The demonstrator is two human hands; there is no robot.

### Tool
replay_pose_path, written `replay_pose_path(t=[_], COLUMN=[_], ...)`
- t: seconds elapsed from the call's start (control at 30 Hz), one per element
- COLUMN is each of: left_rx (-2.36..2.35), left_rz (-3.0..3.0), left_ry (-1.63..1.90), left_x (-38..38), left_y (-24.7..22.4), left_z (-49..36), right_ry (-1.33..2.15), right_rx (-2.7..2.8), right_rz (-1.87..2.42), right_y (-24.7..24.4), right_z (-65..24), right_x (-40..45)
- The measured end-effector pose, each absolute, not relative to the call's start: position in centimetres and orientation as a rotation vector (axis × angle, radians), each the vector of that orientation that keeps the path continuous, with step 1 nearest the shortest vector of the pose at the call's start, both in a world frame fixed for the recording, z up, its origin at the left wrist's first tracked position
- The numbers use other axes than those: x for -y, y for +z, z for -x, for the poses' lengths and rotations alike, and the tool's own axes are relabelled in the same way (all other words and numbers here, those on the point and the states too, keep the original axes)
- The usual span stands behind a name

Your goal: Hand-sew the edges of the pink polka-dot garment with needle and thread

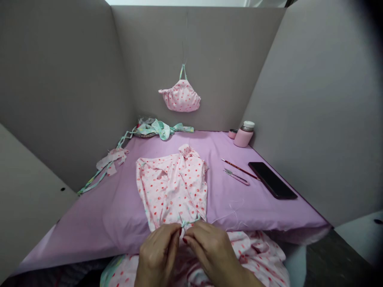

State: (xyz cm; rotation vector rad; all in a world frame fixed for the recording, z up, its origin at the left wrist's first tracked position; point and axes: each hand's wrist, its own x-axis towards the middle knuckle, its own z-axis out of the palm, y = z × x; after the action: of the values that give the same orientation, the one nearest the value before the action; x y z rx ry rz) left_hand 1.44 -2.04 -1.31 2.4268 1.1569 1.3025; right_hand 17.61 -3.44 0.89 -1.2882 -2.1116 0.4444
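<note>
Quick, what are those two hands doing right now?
Left hand: closed, pinching a thin mint-green fabric strip.
Right hand: closed, pinching that strip too.

The only view comes from a camera worn on the person's head, looking forward and down. It sits close above the left hand (158,255) and right hand (212,251) at the near edge. It faces the far corner of the grey board walls (197,59), with the lilac sheet (119,207) stretching away between left and right.
</note>
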Motion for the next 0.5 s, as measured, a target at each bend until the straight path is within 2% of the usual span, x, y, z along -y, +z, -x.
replay_pose_path(t=[0.3, 0.5], left_rx=[-1.091, -1.045], left_rz=[-2.476, -2.497], left_ry=[1.235, 1.189], left_x=[2.4, 2.3], left_y=[-1.4, -1.2], left_z=[-1.5, -1.3], right_ry=[0.505, 1.054], right_rx=[1.891, 1.667], right_rz=[1.287, 1.141], right_y=[3.7, 4.0], right_z=[-19.4, -18.4], right_x=[2.5, 0.5])
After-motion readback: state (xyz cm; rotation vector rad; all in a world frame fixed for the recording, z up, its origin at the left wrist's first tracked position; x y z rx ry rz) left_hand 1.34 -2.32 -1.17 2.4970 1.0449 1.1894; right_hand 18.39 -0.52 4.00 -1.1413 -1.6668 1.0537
